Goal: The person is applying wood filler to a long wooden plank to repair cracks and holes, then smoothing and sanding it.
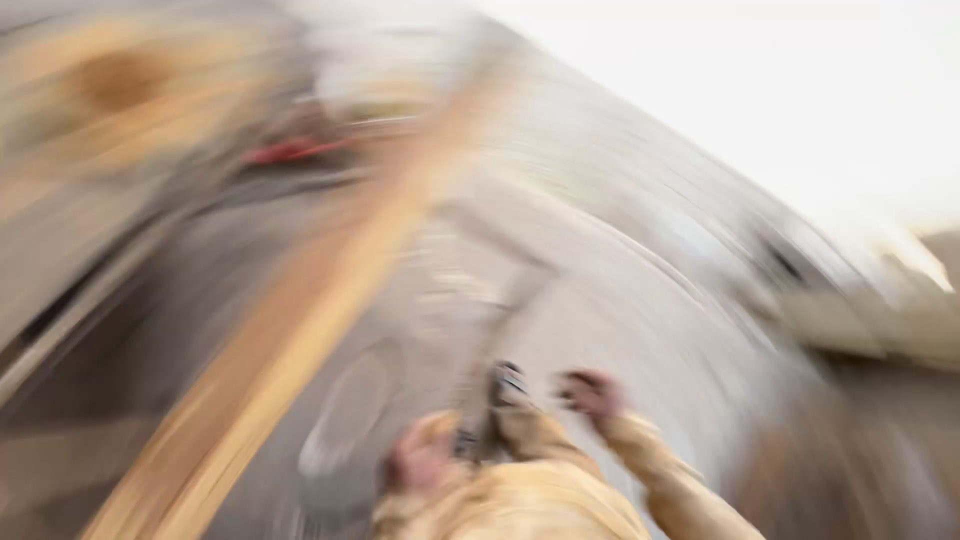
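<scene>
Heavy motion blur. Left hand (418, 462) and right hand (590, 392) flank a dark long-handled tool (500, 390); grip unreadable. Wooden plank (300, 320) left of tool, ends cut off.

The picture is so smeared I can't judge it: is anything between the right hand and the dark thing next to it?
Nothing visible. The right hand is raised close beside the dark thing, with only blurred grey ground showing in the gap. The left hand sits lower, near it. The blur could hide something small.

No package, label, sign or screen discernible in the heavy motion blur.
</scene>
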